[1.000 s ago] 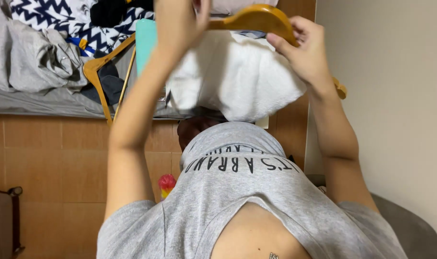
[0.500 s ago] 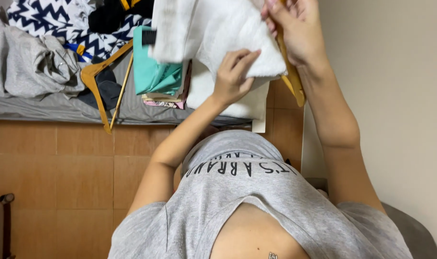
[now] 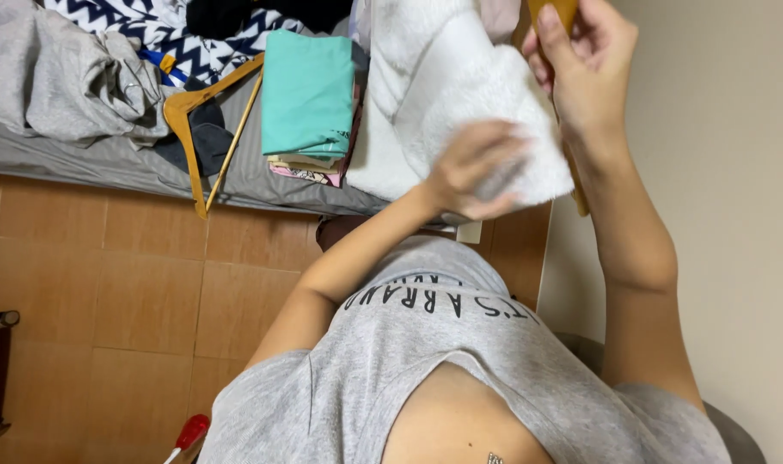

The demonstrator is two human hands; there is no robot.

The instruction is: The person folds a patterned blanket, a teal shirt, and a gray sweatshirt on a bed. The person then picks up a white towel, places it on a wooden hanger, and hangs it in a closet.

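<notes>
Gripping the wooden hanger (image 3: 553, 12) firmly, the right hand (image 3: 585, 73) is steadying it while the left hand (image 3: 471, 169) is clasping the white towel (image 3: 460, 86), best drawn off evenly.

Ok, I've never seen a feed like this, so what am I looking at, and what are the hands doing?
This is one camera worn on a person's head, looking down past their grey T-shirt. No machine here, just two bare hands. The right hand grips a wooden hanger with a fluffy white garment on it; the left hand, blurred, presses against that garment. Beyond lies a bed with a folded teal top on a small stack, a second wooden hanger, and crumpled grey clothes. The floor is brown tile.
</notes>
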